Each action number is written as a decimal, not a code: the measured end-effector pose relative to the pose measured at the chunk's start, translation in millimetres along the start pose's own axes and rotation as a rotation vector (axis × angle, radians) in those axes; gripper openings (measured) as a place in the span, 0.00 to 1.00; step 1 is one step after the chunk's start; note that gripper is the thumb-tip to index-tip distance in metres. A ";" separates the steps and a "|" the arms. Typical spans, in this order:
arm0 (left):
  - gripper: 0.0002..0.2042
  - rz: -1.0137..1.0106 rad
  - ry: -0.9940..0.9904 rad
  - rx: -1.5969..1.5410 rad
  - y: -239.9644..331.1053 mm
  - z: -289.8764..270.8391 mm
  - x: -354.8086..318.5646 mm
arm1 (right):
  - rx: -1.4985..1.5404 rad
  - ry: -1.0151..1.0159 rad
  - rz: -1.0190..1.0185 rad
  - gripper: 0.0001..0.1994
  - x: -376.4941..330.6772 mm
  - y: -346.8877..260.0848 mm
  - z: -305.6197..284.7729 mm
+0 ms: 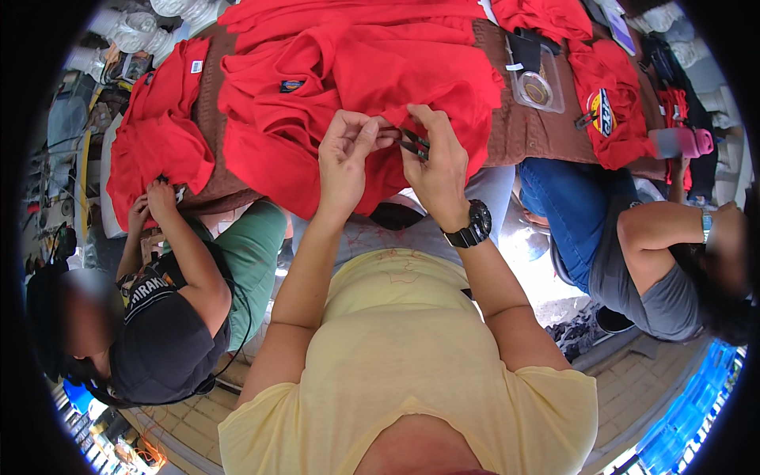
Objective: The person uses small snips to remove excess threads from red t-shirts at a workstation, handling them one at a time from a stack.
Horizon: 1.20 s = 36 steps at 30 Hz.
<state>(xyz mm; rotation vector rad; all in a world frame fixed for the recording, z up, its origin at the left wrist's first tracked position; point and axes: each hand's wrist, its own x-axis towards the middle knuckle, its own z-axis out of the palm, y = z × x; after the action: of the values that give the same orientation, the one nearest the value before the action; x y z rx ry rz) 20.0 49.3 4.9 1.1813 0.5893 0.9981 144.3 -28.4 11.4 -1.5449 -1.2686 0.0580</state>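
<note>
A red shirt (285, 142) is spread over the table in front of me, with a small dark neck label on it. My left hand (347, 154) is closed, its thumb and fingers pinching a bit of the red cloth at the shirt's near part. Close beside it, my right hand (437, 162) holds small dark thread snips (415, 143). The blades of the snips point toward the pinched cloth, close to the left fingertips. Whether a thread lies between the blades is too small to tell.
More red garments lie at the left (170, 103) and right on the brown-covered table (511, 131). A clear plastic tray (546, 99) and a pink bottle (693, 142) are to the right. One person sits at each side; the left person's hands (158, 198) work on red cloth.
</note>
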 end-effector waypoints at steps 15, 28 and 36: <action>0.06 -0.042 -0.161 0.154 1.1 23.5 16.8 | 0.219 0.107 0.302 0.16 -2.8 30.9 -17.6; 0.05 -0.056 -0.170 0.162 5.5 25.5 8.9 | -0.417 -0.125 -0.107 0.07 15.3 -1.9 -48.4; 0.04 -0.028 -0.197 0.130 1.2 24.8 7.7 | -0.416 -0.108 -0.129 0.07 15.2 2.9 -39.7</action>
<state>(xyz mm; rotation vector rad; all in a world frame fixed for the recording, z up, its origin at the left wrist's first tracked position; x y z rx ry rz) 43.6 44.3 14.6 1.3653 0.5184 0.8175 176.9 -43.9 34.0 -1.8240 -1.5319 -0.2215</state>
